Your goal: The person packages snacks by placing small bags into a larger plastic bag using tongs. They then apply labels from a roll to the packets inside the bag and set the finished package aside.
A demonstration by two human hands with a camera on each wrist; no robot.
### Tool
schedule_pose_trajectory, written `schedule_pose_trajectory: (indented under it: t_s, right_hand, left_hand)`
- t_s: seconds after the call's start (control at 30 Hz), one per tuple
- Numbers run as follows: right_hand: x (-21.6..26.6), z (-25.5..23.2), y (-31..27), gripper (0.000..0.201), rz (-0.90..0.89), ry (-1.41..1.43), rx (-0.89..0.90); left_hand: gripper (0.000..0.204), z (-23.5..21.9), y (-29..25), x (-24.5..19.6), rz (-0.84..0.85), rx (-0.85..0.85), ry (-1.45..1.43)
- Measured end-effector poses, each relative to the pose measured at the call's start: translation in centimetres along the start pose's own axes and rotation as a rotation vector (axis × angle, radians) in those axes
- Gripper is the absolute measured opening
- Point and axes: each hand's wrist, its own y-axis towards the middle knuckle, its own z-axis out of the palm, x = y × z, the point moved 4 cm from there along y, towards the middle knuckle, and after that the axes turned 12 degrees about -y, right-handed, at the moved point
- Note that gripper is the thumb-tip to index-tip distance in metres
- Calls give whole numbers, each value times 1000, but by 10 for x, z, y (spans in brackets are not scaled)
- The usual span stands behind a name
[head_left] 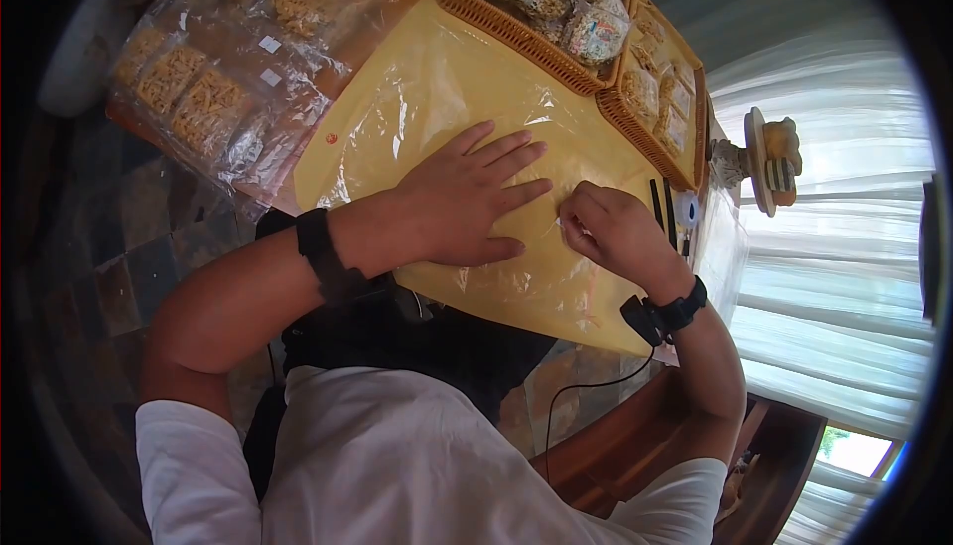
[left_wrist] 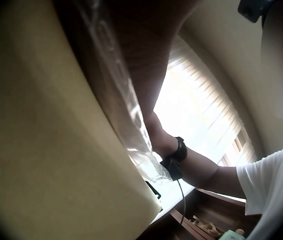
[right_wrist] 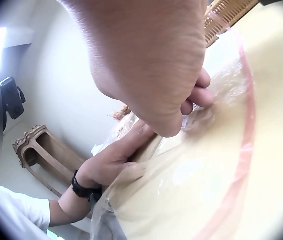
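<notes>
Got clear plastic (head_left: 402,113) over yellow sheet (right_wrist: 276,110) on the table (head_left: 288,194), with open left hand (head_left: 462,203) on top. Looks partway flat, crinkly near curled right hand (head_left: 623,234); can't tell if pinching any.

We are seeing a plain pale-yellow sheet (head_left: 427,78) gleaming beneath clear plastic (right_wrist: 176,187), which is carrying a pink stripe (right_wrist: 249,100). A small round mark (head_left: 332,138) is showing red. Honey-brown baskets (head_left: 496,21) are displaying a woven pattern, and snack pieces (head_left: 210,108) are looking golden. We are noticing black wristbands (head_left: 323,252), a white shirt (head_left: 397,446), white curtains (head_left: 834,247) with pale bluish bands, and floor tiles (head_left: 149,257) forming a brown-and-grey checked pattern.
</notes>
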Motion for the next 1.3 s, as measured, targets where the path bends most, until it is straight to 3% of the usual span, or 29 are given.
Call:
schedule_pose_trajectory:
  t_s: [0.3, 0.47, 0.97, 1.3]
  right_hand:
    - [-5, 2, -8, 18, 120, 226, -26]
    - [-2, 0, -2, 13, -50, 83, -69]
    - [-2, 11, -19, 15, 56, 68, -143]
    - [1, 7, -12, 19, -36, -83, -167]
  left_hand:
    - [78, 0, 0, 1, -15, 37, 0]
    - [78, -1, 2, -1, -12, 36, 4]
    - [79, -1, 1, -1, -17, 58, 31]
    - [79, -3, 3, -2, -18, 63, 39]
